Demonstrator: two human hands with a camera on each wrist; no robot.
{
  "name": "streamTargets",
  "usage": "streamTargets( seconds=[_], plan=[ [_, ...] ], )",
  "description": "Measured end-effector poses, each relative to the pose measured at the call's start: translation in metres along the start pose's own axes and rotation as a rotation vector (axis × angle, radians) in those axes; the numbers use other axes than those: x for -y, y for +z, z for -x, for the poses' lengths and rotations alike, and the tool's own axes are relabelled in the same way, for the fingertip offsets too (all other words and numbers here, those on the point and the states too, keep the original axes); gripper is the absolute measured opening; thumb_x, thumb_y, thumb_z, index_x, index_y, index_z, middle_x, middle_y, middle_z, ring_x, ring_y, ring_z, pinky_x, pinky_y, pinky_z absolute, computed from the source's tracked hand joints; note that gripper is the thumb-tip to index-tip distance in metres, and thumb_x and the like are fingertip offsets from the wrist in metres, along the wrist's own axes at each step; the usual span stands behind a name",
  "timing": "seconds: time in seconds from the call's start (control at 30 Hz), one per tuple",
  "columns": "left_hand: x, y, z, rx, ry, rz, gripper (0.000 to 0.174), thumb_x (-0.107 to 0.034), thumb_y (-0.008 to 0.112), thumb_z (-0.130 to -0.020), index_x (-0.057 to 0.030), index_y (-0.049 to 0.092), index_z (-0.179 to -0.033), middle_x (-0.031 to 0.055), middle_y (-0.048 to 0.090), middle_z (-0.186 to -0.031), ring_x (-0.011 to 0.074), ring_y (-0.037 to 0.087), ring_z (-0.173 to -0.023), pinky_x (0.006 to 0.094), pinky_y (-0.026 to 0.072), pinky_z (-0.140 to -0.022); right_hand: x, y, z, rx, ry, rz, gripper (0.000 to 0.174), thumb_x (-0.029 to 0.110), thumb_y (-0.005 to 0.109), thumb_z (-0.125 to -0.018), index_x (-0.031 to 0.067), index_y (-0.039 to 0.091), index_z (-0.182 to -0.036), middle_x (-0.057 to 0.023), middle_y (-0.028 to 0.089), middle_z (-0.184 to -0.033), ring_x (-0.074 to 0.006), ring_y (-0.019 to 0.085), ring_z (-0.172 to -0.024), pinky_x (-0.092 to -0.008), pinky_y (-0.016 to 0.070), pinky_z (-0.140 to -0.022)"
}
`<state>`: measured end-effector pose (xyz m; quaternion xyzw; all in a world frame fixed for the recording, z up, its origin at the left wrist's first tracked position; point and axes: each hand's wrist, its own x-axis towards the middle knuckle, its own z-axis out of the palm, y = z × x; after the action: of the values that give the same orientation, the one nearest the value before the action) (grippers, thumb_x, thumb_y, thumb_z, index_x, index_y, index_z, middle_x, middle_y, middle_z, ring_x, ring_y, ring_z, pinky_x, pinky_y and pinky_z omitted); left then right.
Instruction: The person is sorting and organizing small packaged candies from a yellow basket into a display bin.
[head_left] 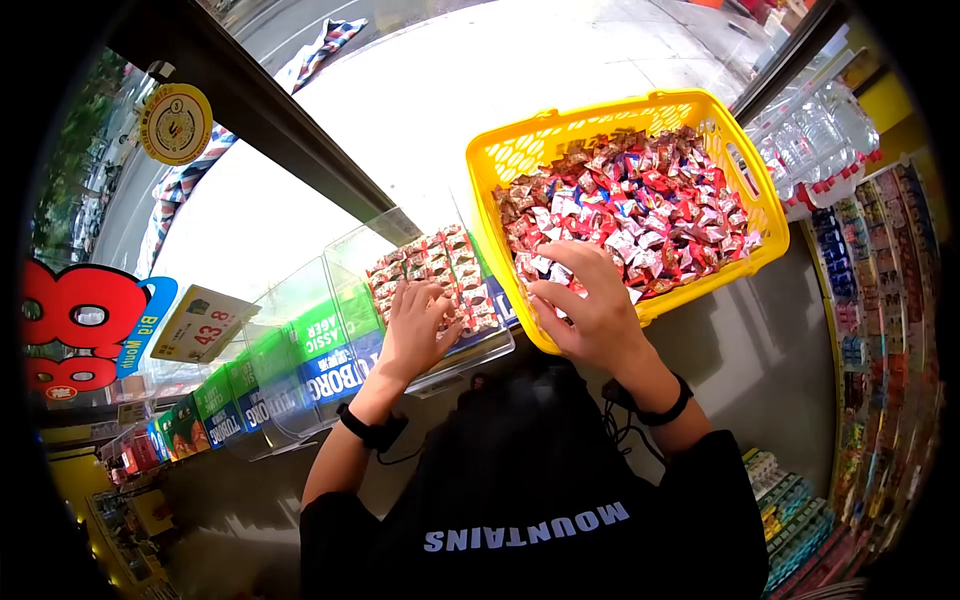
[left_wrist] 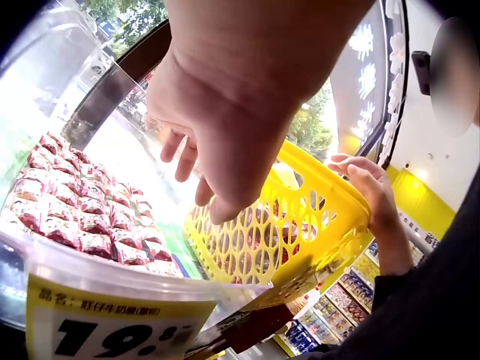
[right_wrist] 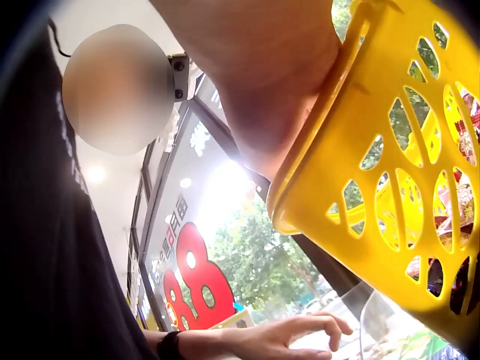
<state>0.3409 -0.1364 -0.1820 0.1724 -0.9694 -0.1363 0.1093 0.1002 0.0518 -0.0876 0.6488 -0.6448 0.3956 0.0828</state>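
A clear plastic bin (head_left: 478,352) holds small red-and-white wrapped candies (head_left: 425,258) in neat rows. Above its near part my left hand (head_left: 418,325) hovers with loosely bent fingers; in the left wrist view no candy shows between them. To the right, a yellow basket (head_left: 700,100) is heaped with loose wrapped candies (head_left: 640,215), mostly red, white and brown, some blue. My right hand (head_left: 590,300) reaches over the basket's near left rim, fingers parted and relaxed over the candies. In the right wrist view the basket's wall (right_wrist: 322,217) hides its fingertips.
Boxes with green and blue print (head_left: 335,375) run leftward beside more clear bins. A price card (left_wrist: 112,322) fronts the candy bin. Bundled water bottles (head_left: 825,140) stand beyond the basket at right, with stocked shelves (head_left: 875,290) nearer. A dark window frame (head_left: 290,120) slants behind the bins.
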Motion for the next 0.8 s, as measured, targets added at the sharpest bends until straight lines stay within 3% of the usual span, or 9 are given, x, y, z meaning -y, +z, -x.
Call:
streamTargets(
  seconds=[0.2,0.27,0.37,0.43,0.53,0.63,0.77,0.8],
  plan=[
    [0.004,0.036,0.079,-0.145,-0.219,0.177,0.027,-0.020,0.081,-0.089,-0.0073,0.068,-0.108,0.0130,0.063,-0.123,0.0375,0.060,-0.123,0.0522,0.0436,-0.110,-0.015,-0.052,-0.014,0.136,-0.023,0.007,0.022,0.006,0.080,-0.082,0.0086,0.072,-0.103,-0.0096,0.071,-0.118,-0.0315,0.069,-0.111,-0.0463,0.0551,-0.098],
    [0.002,0.041,0.078,-0.225,-0.290,0.179,0.023,-0.018,0.080,-0.088,-0.0065,0.069,-0.105,0.0134,0.064,-0.119,0.0372,0.061,-0.119,0.0494,0.0458,-0.107,-0.024,-0.064,-0.027,0.212,0.049,-0.063,0.018,0.007,0.081,-0.085,0.0090,0.075,-0.102,-0.0100,0.071,-0.118,-0.0311,0.069,-0.113,-0.0449,0.0558,-0.097],
    [0.002,0.043,0.076,-0.262,-0.215,0.103,0.023,-0.016,0.080,-0.087,-0.0065,0.069,-0.105,0.0130,0.064,-0.120,0.0369,0.061,-0.118,0.0496,0.0467,-0.106,-0.040,-0.065,-0.059,0.351,0.129,-0.168,0.013,0.009,0.078,-0.088,0.0069,0.076,-0.101,-0.0093,0.074,-0.111,-0.0325,0.072,-0.107,-0.0427,0.0571,-0.096],
    [-0.001,0.053,0.080,-0.291,-0.283,0.140,0.022,-0.015,0.080,-0.084,-0.0063,0.070,-0.103,0.0128,0.065,-0.118,0.0366,0.061,-0.118,0.0497,0.0473,-0.105,-0.065,-0.043,-0.078,0.606,0.162,-0.126,0.022,0.017,0.075,-0.091,0.0070,0.075,-0.111,-0.0124,0.071,-0.120,-0.0340,0.069,-0.115,-0.0445,0.0557,-0.101],
    [0.007,0.051,0.080,-0.257,-0.324,0.207,0.020,-0.015,0.079,-0.084,-0.0071,0.071,-0.100,0.0120,0.065,-0.118,0.0350,0.061,-0.119,0.0528,0.0431,-0.112,-0.090,-0.007,-0.087,0.721,0.019,0.064,0.039,0.020,0.071,-0.095,0.0087,0.068,-0.132,-0.0164,0.063,-0.136,-0.0373,0.061,-0.128,-0.0451,0.0502,-0.111],
    [0.007,0.052,0.079,-0.281,-0.320,0.156,0.018,-0.015,0.077,-0.084,-0.0079,0.071,-0.099,0.0109,0.065,-0.117,0.0334,0.061,-0.120,0.0560,0.0377,-0.119,-0.097,0.028,-0.094,0.855,0.025,0.229,0.053,0.029,0.069,-0.096,0.0091,0.060,-0.143,-0.0192,0.056,-0.146,-0.0384,0.054,-0.137,-0.0466,0.0456,-0.117],
    [0.003,0.053,0.081,-0.313,-0.337,0.133,0.017,-0.014,0.075,-0.084,-0.0084,0.070,-0.098,0.0100,0.066,-0.116,0.0321,0.061,-0.121,0.0580,0.0339,-0.123,-0.126,0.079,-0.088,0.860,-0.060,0.222,0.067,0.033,0.070,-0.092,-0.0001,0.051,-0.147,-0.0265,0.054,-0.143,-0.0454,0.055,-0.134,-0.0514,0.0489,-0.112],
    [0.004,0.053,0.082,-0.319,-0.340,0.129,0.016,-0.014,0.075,-0.083,-0.0084,0.070,-0.098,0.0099,0.066,-0.116,0.0320,0.061,-0.121,0.0581,0.0339,-0.123,-0.123,0.085,-0.091,0.902,0.015,0.183,0.067,0.034,0.068,-0.092,-0.0015,0.050,-0.146,-0.0310,0.055,-0.138,-0.0484,0.057,-0.129,-0.0538,0.0498,-0.110]
  ],
)
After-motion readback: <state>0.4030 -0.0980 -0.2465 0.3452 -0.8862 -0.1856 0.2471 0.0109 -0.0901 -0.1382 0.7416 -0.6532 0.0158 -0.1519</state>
